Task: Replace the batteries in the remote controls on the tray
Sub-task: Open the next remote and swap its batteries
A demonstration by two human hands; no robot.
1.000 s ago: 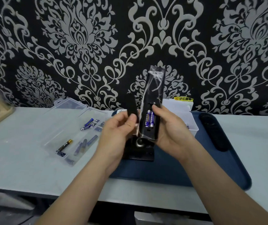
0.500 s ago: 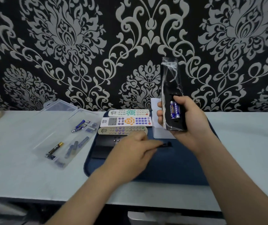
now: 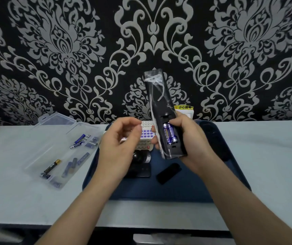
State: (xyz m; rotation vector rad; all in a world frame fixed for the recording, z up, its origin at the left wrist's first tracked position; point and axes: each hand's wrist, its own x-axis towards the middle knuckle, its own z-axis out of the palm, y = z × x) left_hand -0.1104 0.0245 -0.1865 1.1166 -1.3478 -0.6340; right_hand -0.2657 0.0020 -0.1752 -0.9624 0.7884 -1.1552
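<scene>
The right hand point(image 3: 193, 144) grips a black remote point(image 3: 159, 96) upright, back toward the camera, its open bay showing two blue batteries point(image 3: 170, 135). The left hand point(image 3: 118, 147) hovers just beside it, fingers loosely curled, holding nothing. A black cover point(image 3: 168, 173) lies on the blue tray point(image 3: 177, 191). Left of the tray, a clear box point(image 3: 53, 138) of batteries sits on the surface point(image 3: 274, 156).

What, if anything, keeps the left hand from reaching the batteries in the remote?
Probably nothing, so yes: the cover lies on the tray, the remote's batteries sit exposed, and the empty left hand hovers beside them.
</scene>
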